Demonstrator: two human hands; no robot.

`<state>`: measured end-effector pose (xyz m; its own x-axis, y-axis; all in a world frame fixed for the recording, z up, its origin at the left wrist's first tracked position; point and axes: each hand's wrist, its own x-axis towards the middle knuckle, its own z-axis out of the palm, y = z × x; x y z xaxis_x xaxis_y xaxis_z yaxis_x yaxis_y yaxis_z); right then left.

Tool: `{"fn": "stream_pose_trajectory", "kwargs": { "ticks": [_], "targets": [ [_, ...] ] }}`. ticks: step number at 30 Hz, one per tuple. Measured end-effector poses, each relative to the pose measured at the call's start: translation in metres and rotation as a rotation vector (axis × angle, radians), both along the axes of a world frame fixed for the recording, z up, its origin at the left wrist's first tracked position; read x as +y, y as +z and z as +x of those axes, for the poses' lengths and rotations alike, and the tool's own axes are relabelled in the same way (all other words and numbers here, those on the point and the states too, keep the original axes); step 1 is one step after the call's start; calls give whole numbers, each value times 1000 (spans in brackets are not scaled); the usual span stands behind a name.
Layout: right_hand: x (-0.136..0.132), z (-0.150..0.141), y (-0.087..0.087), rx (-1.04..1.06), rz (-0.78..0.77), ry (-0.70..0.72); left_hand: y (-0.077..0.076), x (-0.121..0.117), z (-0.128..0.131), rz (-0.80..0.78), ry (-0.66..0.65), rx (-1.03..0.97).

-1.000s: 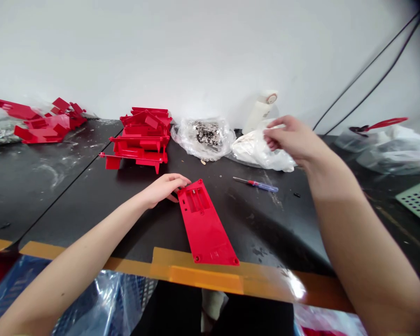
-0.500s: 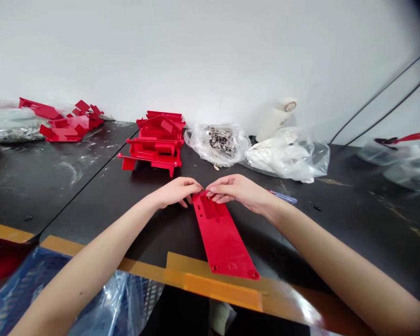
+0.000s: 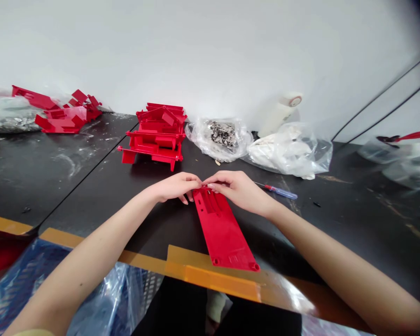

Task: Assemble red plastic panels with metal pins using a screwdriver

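Red panel (image 3: 226, 231) on black table (image 3: 91, 196), left hand (image 3: 178, 187) gripping far corner; right hand (image 3: 241, 190) touching there, its grip unclear

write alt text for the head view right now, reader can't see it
A person's left hand and right hand come together at the far end of a red panel on a black table. Beyond are stacked red parts, clear bags and a white bottle.

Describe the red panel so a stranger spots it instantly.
On the black table, find orange tape along the near edge. From there the long red panel reaches to the left hand and right hand. Unlike the stacked red parts beyond, it alone touches the hands.
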<state>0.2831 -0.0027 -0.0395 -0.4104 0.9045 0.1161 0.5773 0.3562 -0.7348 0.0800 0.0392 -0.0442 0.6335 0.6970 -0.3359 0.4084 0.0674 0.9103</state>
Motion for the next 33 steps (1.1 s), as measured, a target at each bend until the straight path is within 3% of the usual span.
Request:
{"fn": "stream_pose_trajectory", "kwargs": {
  "ticks": [2, 5, 10, 22, 33],
  "targets": [
    [-3, -2, 3, -144, 173, 84, 0, 0, 0, -7, -6, -13],
    [-5, -5, 5, -268, 269, 155, -1, 0, -1, -19, -12, -28],
    [-5, -5, 5, -349, 292, 106, -3, 1, -1, -21, -13, -45],
    [-3, -7, -3, -352, 432, 163, -3, 1, -1, -17, -17, -54],
    [-3, -8, -4, -313, 417, 150, -5, 2, -1, -16, -23, -57]
  ]
}}
